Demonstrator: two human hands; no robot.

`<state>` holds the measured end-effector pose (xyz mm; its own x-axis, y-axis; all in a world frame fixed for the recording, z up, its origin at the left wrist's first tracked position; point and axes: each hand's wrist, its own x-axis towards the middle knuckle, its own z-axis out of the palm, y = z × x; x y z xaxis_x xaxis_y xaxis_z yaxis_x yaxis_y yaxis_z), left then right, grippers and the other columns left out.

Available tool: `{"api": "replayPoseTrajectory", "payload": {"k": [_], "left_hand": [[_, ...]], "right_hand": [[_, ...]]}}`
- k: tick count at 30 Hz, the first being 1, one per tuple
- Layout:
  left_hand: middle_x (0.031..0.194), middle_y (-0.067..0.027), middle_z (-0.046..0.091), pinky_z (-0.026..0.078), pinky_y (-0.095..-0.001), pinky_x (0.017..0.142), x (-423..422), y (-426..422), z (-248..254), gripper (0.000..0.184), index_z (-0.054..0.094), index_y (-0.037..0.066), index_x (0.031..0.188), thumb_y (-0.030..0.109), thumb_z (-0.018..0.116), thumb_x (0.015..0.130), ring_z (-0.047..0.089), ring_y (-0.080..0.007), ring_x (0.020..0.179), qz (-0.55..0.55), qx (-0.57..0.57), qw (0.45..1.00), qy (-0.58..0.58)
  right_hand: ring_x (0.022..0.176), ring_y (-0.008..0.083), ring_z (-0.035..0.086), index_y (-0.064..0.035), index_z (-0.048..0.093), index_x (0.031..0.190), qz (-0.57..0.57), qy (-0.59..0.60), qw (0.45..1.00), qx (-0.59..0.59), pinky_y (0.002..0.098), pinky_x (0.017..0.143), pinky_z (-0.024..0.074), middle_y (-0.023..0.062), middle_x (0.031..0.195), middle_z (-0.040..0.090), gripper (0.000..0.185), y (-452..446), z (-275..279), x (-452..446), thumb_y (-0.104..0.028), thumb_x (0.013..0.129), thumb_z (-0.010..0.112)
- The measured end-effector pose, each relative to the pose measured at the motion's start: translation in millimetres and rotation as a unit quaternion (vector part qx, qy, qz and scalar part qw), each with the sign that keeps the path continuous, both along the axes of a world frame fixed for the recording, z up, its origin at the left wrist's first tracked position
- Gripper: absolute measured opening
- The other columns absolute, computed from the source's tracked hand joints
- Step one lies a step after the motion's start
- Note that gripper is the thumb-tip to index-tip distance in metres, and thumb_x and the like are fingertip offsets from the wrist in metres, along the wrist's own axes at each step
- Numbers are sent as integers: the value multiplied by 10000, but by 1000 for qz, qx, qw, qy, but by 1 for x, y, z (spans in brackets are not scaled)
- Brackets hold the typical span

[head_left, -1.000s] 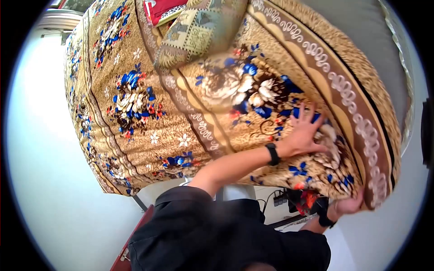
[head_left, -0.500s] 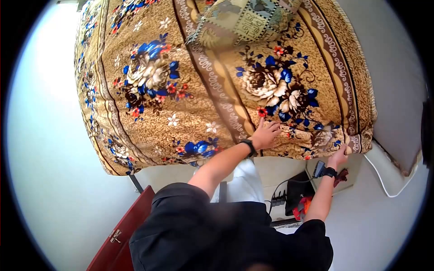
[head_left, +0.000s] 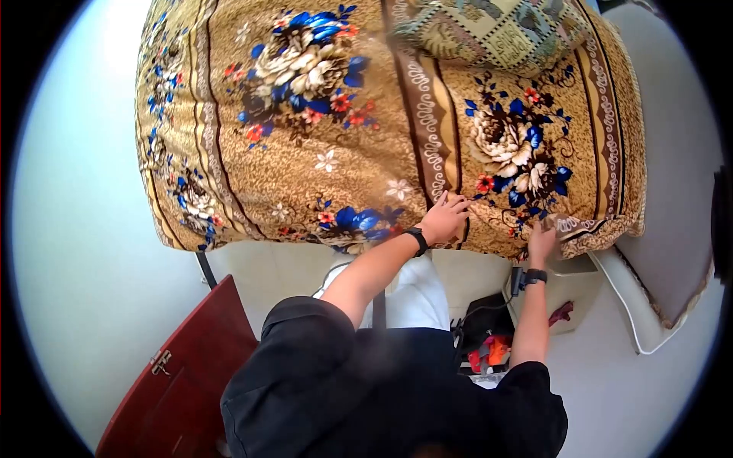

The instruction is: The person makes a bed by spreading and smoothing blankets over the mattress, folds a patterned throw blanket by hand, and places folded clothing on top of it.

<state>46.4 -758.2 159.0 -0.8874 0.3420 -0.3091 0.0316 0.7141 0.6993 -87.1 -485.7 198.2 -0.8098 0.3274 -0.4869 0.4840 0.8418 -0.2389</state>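
A thick brown blanket [head_left: 321, 191] with blue, white and red flowers is spread before me. My left hand [head_left: 445, 219] lies palm down on it near the front edge, fingers spread, beside a dark scroll-patterned band. Further right, my right hand [head_left: 542, 243] grips the blanket at its front edge, where the fabric is bunched and folded over. That hand is slightly blurred, and part of its grip is hidden. On the far part of the blanket rests a patterned green-beige pillow [head_left: 496, 34].
A grey cushioned piece [head_left: 672, 221] stands along the right side. At lower left is a red wooden panel [head_left: 191, 366] with a metal latch. Below the blanket's edge are a dark bag [head_left: 489, 320], orange-red items [head_left: 492, 351] and a cable.
My right hand has moved left along the front edge, drawing the folded corner with it. My left hand has shifted left over the blanket. The view has turned slightly.
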Motion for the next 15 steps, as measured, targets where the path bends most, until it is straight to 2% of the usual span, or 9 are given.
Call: {"api": "replayPoseTrajectory", "payload": {"k": [2,4,5,8,9,12,15], "left_hand": [[1389,-74,428,205,-539,1101,19,-20,-3,544,484,106,1283,172,625,762,308,-248,1345,36,13,999,5],[1403,-78,410,206,-549,1094,36,-43,11,555,477,108,1292,166,626,761,303,-254,1348,43,-15,999,2],[1435,-71,370,204,-562,1085,49,-47,-1,641,444,113,1333,215,674,743,297,-258,1352,48,-38,997,39],[1464,-55,327,196,-578,1080,65,-69,11,743,404,130,1376,276,717,718,285,-260,1359,17,-74,997,10],[1478,-40,305,187,-582,1084,74,-73,6,825,362,151,1409,325,741,697,271,-255,1365,11,-100,995,13],[1477,-36,307,180,-582,1088,85,-75,-7,801,351,161,1415,297,726,720,256,-255,1371,28,-87,995,28],[1468,-38,318,174,-581,1093,82,-71,-9,731,353,162,1411,211,667,753,251,-256,1374,46,-75,996,8]], "right_hand": [[1212,416,403,71,382,1316,72,37,992,94,484,972,375,282,1350,377,616,-30,-20,22,-312,880,590],[1331,437,239,51,275,1399,136,-82,986,51,474,1058,294,294,1461,187,767,-66,-21,31,-383,861,607],[1358,434,183,26,199,1430,161,-110,979,51,491,1070,264,296,1475,143,868,-90,-32,44,-441,832,621],[1403,419,34,-39,25,1476,226,-196,949,100,583,1065,190,314,1491,27,1102,-157,-43,79,-596,750,640],[1401,423,8,-43,4,1475,220,-209,946,111,594,1061,180,319,1489,4,1124,-164,-48,79,-608,741,641],[1398,435,-48,-50,-37,1474,210,-239,939,128,623,1051,151,331,1483,-47,1167,-175,-58,78,-635,724,640],[1397,437,-47,-55,-34,1476,215,-245,937,129,629,1048,146,331,1483,-50,1171,-173,-58,73,-646,719,637]]}}
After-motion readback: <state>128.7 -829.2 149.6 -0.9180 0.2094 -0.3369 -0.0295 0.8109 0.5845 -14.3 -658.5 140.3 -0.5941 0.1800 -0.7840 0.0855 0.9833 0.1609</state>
